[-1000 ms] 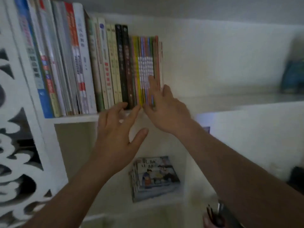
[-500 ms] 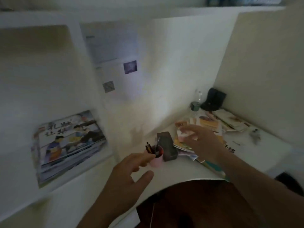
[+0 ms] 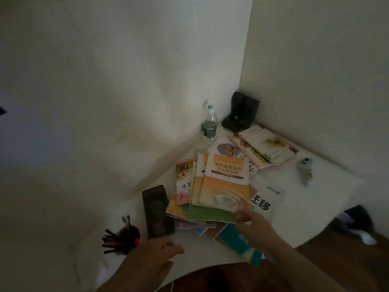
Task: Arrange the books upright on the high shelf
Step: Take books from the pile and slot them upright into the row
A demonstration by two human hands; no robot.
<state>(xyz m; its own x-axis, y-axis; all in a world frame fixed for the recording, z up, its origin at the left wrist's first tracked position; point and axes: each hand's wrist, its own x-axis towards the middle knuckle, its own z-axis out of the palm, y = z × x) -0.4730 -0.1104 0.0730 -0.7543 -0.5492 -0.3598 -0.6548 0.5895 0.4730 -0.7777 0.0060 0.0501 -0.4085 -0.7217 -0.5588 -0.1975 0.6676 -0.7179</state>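
Desk: white corner desk (image 3: 328, 199) btwn two pale walls, dim light, motion blur.
Books: loose pile (image 3: 212, 199) lying flat mid-desk, none upright; high shelf not in view.
Top book: orange/cream cover (image 3: 226, 182), tilted, on a green-edged one w/ others fanned beneath.
2nd stack: pale books (image 3: 265, 149) flat nr back-right wall, apart from main pile.
White sheet: big black characters (image 3: 266, 199), just right of pile, partly under it.
Teal book: (image 3: 237, 241) sticks out at front edge, under R wrist.
R hand: (image 3: 251, 223) over front-right corner of pile, fingers loosely curled, tips at green book's edge; contact can't tell (blur), nothing gripped.
L hand: (image 3: 156, 251) low nr front edge, fingers relaxed, slightly spread, holds nothing; just below black case.
Black case: (image 3: 156, 211) long, flat, left of pile, touching its edge.
Pen cup: dark cup w/ pens (image 3: 124, 239) left of case.
Bottle: clear, green cap (image 3: 210, 123) upright in back corner.
Black obj: (image 3: 242, 112) beside bottle agst wall, type unclear.
Small grey thing: (image 3: 305, 167) right side, blurred.
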